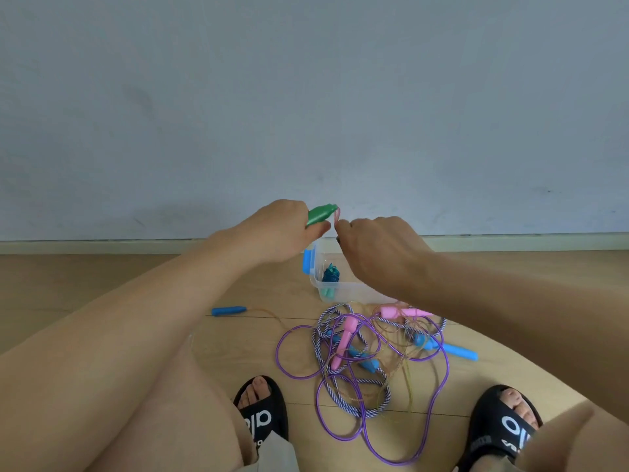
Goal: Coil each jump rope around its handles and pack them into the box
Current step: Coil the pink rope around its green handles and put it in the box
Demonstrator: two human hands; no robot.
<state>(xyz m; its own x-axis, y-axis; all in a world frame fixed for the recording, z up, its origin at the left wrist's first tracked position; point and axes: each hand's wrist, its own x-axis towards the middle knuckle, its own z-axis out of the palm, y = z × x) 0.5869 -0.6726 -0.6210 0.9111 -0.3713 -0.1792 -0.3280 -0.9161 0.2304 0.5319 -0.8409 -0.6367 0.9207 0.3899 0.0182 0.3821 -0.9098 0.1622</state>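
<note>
Jump ropes lie in a loose tangle [360, 362] on the light wooden floor [102, 284] between the person's two feet, while one more is held up in the air above the box. In that raised pair of hands, the left hand [279, 229] curls its fingers round a green plastic handle [321, 214], whose tapered tip points to the right, and a thin pinkish cord [337, 216] bends out of that tip. The right hand [377, 247] pinches this cord just beside the handle's tip, fingers drawn together. Below the hands sits a clear plastic box [343, 287] with a blue latch [308, 262] on its left end; inside it lies a coiled dark teal rope bundle [331, 275]. In the tangle, a shiny purple cord [439, 396] loops widely over a blue-and-white braided rope [371, 408], and pink handles [347, 338] and blue handles [457, 350] lie among thin yellowish strands. A single blue handle [228, 310] lies apart to the left, its thin cord trailing toward the heap. Black slide sandals [260, 417] with white lettering are on both feet, and a pale grey-blue wall [306, 97] rises behind the box.
</note>
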